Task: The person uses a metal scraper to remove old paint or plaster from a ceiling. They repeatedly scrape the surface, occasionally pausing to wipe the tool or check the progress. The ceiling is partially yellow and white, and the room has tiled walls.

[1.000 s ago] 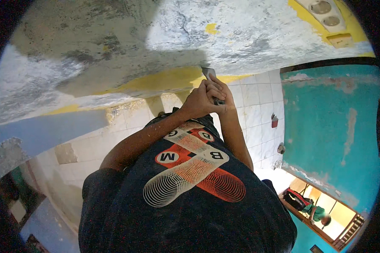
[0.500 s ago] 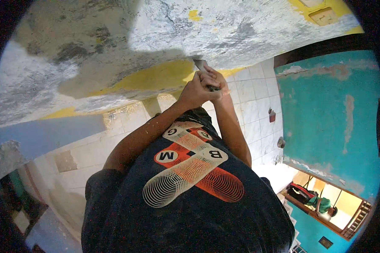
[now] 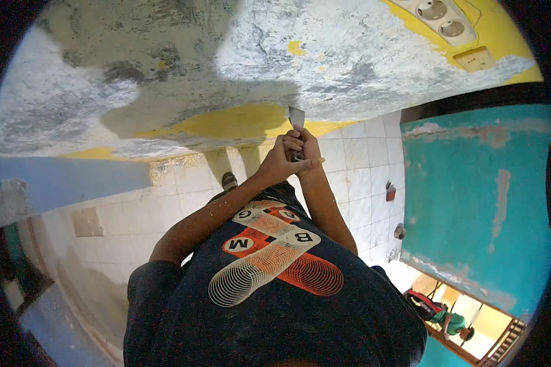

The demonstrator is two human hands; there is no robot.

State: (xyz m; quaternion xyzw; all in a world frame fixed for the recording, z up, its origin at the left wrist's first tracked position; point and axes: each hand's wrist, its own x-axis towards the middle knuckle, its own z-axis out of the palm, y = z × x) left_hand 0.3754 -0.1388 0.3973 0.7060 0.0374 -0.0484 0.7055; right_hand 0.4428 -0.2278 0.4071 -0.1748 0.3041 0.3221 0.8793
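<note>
While both hands (image 3: 278,160) (image 3: 311,144) clasp a scraper (image 3: 296,116), a boxy red object (image 3: 390,194) lies apart

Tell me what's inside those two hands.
The left hand and right hand hold a scraper: its flat blade shows beyond them, plus some dark handle. Their grip covers the rest.

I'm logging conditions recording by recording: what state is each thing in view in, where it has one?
Scraper: gripped, blade uncovered; contact with the near wall unclear
Left hand: closed around the scraper's handle
Right hand: closed on the scraper
Near wall: patchy, partly bare, partly yellow-painted
Socket panel: mounted, no plugs visible
Teal wall: paint chipped in places
</note>
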